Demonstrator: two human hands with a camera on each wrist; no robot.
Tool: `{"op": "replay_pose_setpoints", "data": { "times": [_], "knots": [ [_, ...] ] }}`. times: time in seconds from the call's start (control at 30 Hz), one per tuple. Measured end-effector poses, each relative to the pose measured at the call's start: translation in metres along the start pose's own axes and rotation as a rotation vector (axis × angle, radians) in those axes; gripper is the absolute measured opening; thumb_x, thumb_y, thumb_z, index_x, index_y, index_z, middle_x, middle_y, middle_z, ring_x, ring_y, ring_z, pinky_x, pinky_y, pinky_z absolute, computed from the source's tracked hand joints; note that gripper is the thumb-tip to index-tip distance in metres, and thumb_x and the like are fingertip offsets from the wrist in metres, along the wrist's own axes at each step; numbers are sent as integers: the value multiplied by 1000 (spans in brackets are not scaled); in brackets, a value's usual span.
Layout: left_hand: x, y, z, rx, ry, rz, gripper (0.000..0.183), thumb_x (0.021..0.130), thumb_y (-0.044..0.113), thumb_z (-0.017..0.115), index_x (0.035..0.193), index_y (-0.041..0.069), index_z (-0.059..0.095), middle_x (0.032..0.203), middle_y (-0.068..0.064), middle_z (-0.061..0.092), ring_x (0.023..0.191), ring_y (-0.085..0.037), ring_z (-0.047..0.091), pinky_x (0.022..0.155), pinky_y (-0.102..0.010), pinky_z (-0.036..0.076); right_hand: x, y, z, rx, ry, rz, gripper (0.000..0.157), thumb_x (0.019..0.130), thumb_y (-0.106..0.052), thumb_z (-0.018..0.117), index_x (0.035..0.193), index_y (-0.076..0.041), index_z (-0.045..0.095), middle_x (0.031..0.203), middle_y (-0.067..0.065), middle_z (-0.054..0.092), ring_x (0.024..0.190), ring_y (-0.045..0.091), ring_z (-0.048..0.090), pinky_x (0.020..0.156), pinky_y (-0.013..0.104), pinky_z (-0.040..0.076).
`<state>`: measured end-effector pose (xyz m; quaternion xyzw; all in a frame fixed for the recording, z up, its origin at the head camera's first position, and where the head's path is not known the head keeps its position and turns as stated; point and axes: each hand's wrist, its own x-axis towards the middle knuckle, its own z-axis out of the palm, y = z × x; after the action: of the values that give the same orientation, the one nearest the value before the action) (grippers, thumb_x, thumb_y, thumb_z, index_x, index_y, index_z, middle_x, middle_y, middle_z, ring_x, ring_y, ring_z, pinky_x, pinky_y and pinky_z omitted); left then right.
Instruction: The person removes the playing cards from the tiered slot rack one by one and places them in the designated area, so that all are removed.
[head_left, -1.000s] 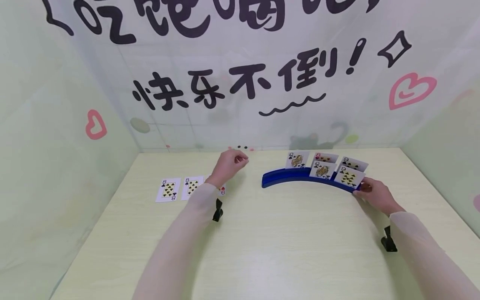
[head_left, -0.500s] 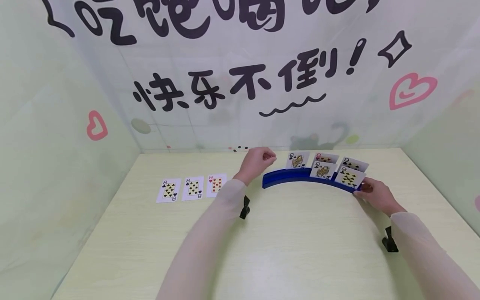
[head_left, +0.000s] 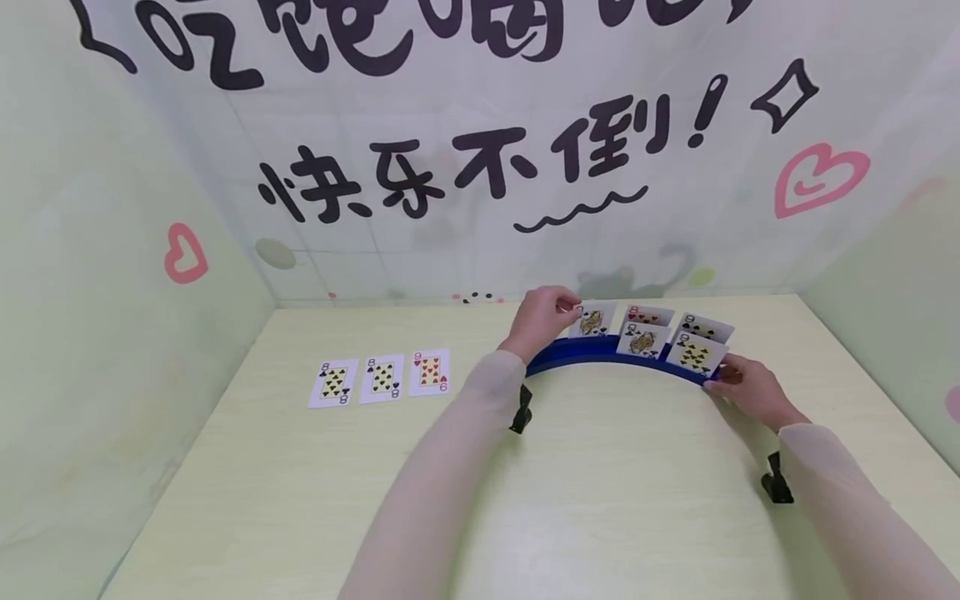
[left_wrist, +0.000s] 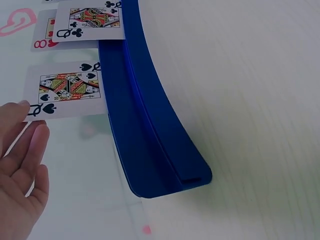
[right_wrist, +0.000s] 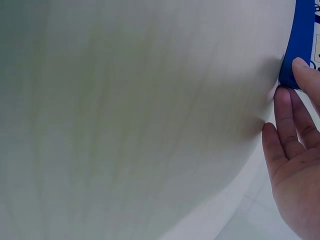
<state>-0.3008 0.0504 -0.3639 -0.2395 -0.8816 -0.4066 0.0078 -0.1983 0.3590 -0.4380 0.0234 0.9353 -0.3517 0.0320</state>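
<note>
While the left hand [head_left: 545,321] pinches the corner of the queen of spades [head_left: 592,320], thumb on its face and fingers behind, the right hand [head_left: 753,390] grips the far right end of a curved blue card holder [head_left: 588,348], thumb laid on top and fingertips at the edge below. Both hands are thus closed on something. The holder lies on the pale wood-grained bench [head_left: 615,500], near the back wall [head_left: 420,267], and the queen leans at its rear, left of the other cards. Next to it a queen of clubs [head_left: 642,340] stands in front of an eight of hearts [head_left: 648,315]; beside the right hand, a nine of clubs [head_left: 697,357] covers the lower part of another black nine [head_left: 707,327] (its suit is too small to tell). Well to the left, three cards lie flat and face up in a row, apart from one another: an eight of clubs [head_left: 333,383], an eight of spades [head_left: 382,379] and a nine of hearts [head_left: 429,372]. Black lettering and a pink heart [head_left: 821,181] mark the wall
</note>
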Motion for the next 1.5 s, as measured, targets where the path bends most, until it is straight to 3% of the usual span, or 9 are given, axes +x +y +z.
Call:
{"op": "replay_pose_setpoints", "data": {
  "times": [0.6, 1.07, 1.37, 1.5],
  "knots": [
    [-2, 1, 0, -19, 48, 35, 13, 88, 10, 62, 96, 5, 70, 89, -1, 66, 78, -8, 59, 69, -15, 46, 2, 2, 1, -19, 12, -14, 54, 88, -12, 61, 127, 16, 37, 109, 33, 51, 96, 41, 52, 85, 53, 41],
    [-5, -3, -26, -65, -1, 69, 16, 90, 12, 59, 101, 4, 67, 93, -2, 65, 81, -11, 58, 72, -18, 46, 1, 2, 1, -16, 20, -21, 54, 88, -12, 61, 127, 16, 37, 108, 32, 51, 96, 42, 51, 85, 53, 41],
    [-11, -12, -49, -48, 23, 92, 15, 90, 13, 59, 100, 5, 67, 93, -2, 64, 81, -12, 57, 72, -20, 47, 0, 2, 1, -14, 18, -13, 55, 88, -12, 61, 127, 17, 36, 109, 32, 51, 96, 41, 51, 86, 53, 41],
    [-16, -23, -62, -43, 51, 69, 14, 90, 13, 59, 99, 6, 67, 93, -3, 65, 81, -12, 57, 72, -22, 47, 0, 1, 2, -10, 17, -15, 55, 88, -12, 61, 127, 17, 36, 110, 33, 51, 97, 42, 51, 86, 53, 41]
  ]
}}
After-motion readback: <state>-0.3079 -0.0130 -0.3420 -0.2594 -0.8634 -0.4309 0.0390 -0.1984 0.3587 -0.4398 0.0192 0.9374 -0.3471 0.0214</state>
